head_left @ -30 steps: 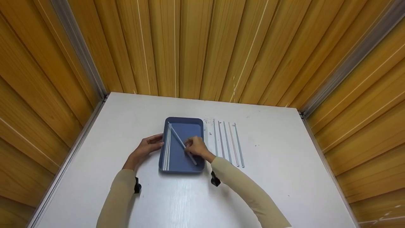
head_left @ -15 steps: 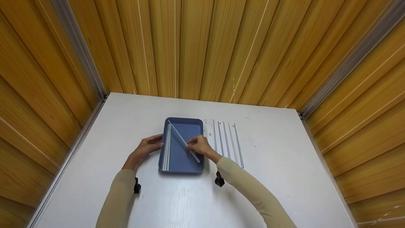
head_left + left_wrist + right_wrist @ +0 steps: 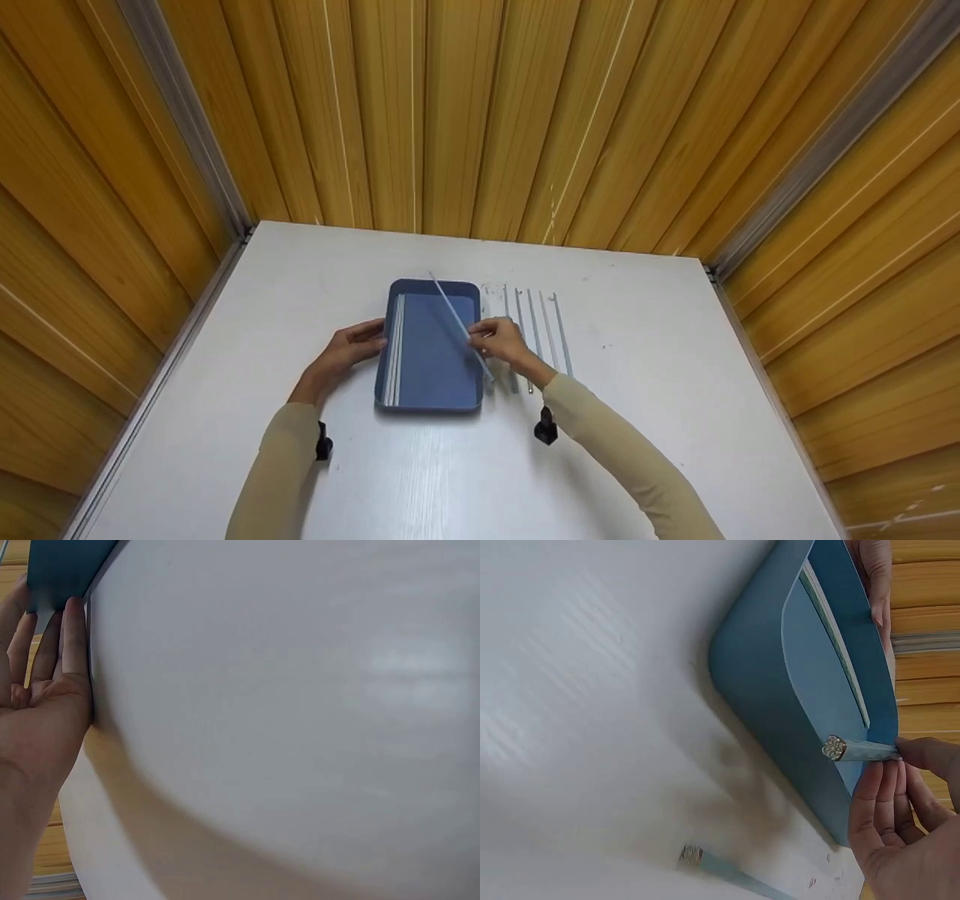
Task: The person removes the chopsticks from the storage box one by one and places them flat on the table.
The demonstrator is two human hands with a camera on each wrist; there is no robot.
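Note:
My right hand [image 3: 504, 343] pinches a pale blue chopstick [image 3: 448, 301] between thumb and fingers. It slants across the right side of a blue rectangular tray [image 3: 431, 409], its thin end at the far rim. The right wrist view shows the thicker end of the held chopstick [image 3: 855, 751], with a patterned, shiny tip. Straight fingers of my left hand [image 3: 346, 351] touch the tray's left wall, as the left hand [image 3: 45, 709] also shows in the left wrist view. Several pale chopsticks [image 3: 395, 352] lie lengthwise along the left inside the tray.
Right of the tray, several more chopsticks [image 3: 561, 330] lie roughly parallel on the white table [image 3: 420, 480], partly behind my right hand and sleeve. Small dark marks dot the table there. Wood-patterned walls [image 3: 450, 112] stand at the back and sides.
My right hand has moved right with the chopstick, from over the tray's middle to its right rim. The chopstick's thin end has left the row inside. My left hand stays put.

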